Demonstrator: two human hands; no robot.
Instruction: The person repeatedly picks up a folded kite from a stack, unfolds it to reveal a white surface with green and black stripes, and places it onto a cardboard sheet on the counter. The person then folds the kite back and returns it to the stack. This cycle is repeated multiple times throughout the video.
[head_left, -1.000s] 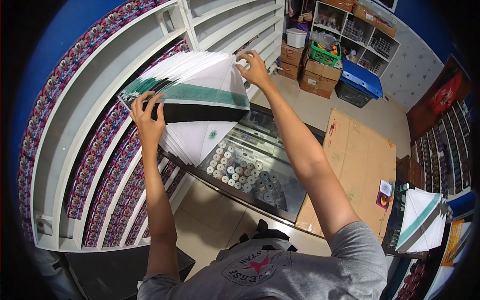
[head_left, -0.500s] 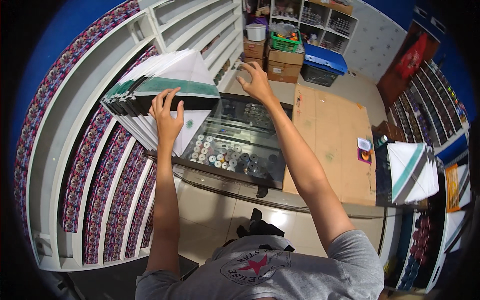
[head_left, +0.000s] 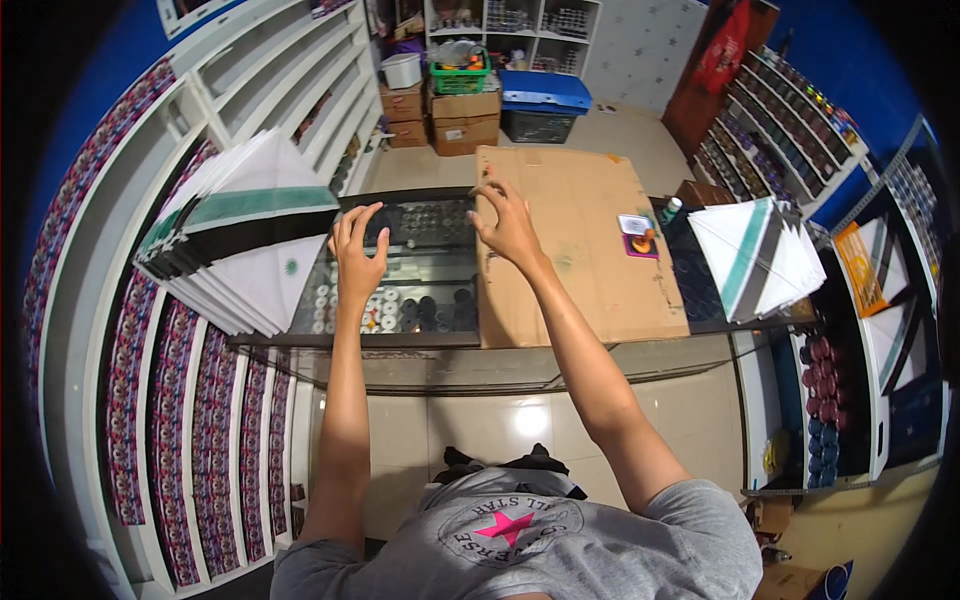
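Observation:
My left hand [head_left: 358, 252] is raised over the glass-topped counter [head_left: 445, 262], fingers apart and holding nothing. Just left of it leans a thick stack of white kites [head_left: 265, 215] with green and black bands, apart from the hand. My right hand [head_left: 509, 228], also open and bare, hovers over the left edge of the brown cardboard sheet [head_left: 580, 260] on the counter. A purple-edged stamp pad [head_left: 637, 225] with an orange-brown object on it lies toward the sheet's right side. Farther right sits a smaller stack of similar kites [head_left: 750, 260].
Thread spools [head_left: 385, 305] show under the glass. White shelves [head_left: 290, 75] rise at the left, and spool racks [head_left: 780, 130] stand at the right. Cardboard boxes [head_left: 467, 130], a green basket [head_left: 460, 78] and a blue-lidded bin [head_left: 543, 92] stand behind the counter.
The view has swung right. My left hand has moved off the large kite stack to over the glass, and my right hand has come over the cardboard's edge. Both stay open.

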